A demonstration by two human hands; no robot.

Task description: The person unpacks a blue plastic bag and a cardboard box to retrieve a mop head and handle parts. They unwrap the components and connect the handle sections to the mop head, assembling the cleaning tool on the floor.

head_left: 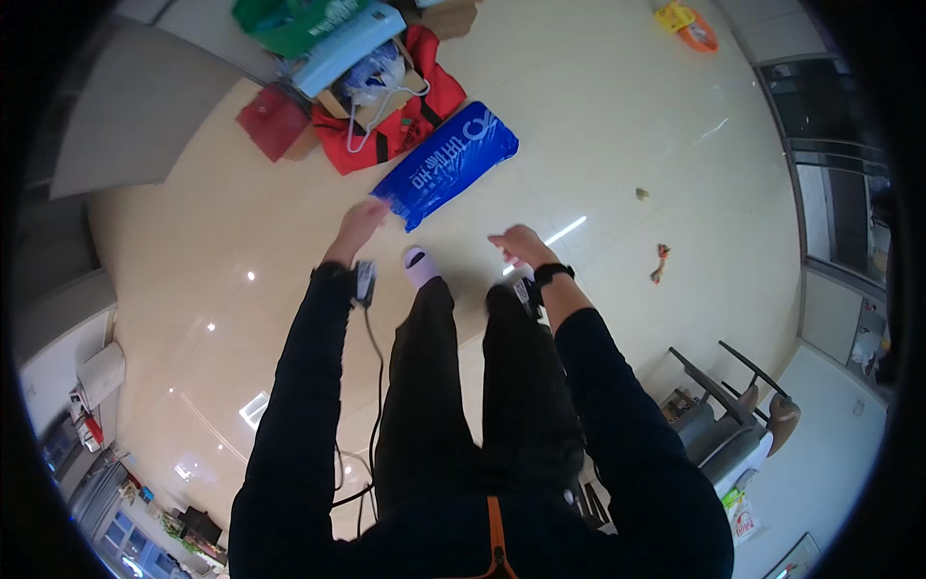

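My left hand (363, 228) reaches forward to the near left end of a long blue plastic package (453, 162) on the floor. Its fingertips are smeared by motion and overlap the package's crinkled end; whether they grip it I cannot tell. The package is puffy, with white print. To the right, my right hand (521, 246) hovers in the air apart from the package, fingers loosely bent and spread, holding nothing. Each wrist wears a dark band with a small device, and a cable hangs from the left one.
Beyond the package lies a red bag (424, 101) under a box, a white hanger and a green bag (294, 24). A rope toy (660, 262) lies on the right, near a grey chair (719, 425). An orange and yellow item (690, 27) sits far right. My foot wears a lilac slipper (420, 265).
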